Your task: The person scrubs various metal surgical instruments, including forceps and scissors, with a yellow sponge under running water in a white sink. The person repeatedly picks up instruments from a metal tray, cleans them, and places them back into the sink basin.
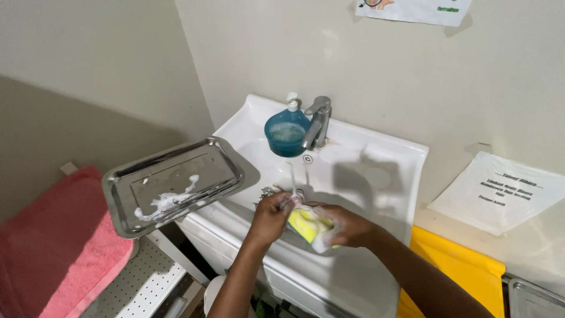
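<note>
Over the white sink (388,154), my left hand (269,217) grips a thin metal instrument (292,187) that points up. My right hand (348,226) holds a yellow sponge (303,224) covered in white foam and presses it against the instrument's lower part. The two hands touch at the sponge. Ring-shaped metal parts (266,192) show just behind my left hand; I cannot tell whether they belong to the same instrument.
A steel tray (219,154) smeared with foam rests tilted on the sink's left edge. A blue soap dispenser (286,133) stands beside the steel tap (318,121). A pink towel (56,247) lies at the left, with a yellow sheet (456,268) and a second metal tray (532,300) at the right.
</note>
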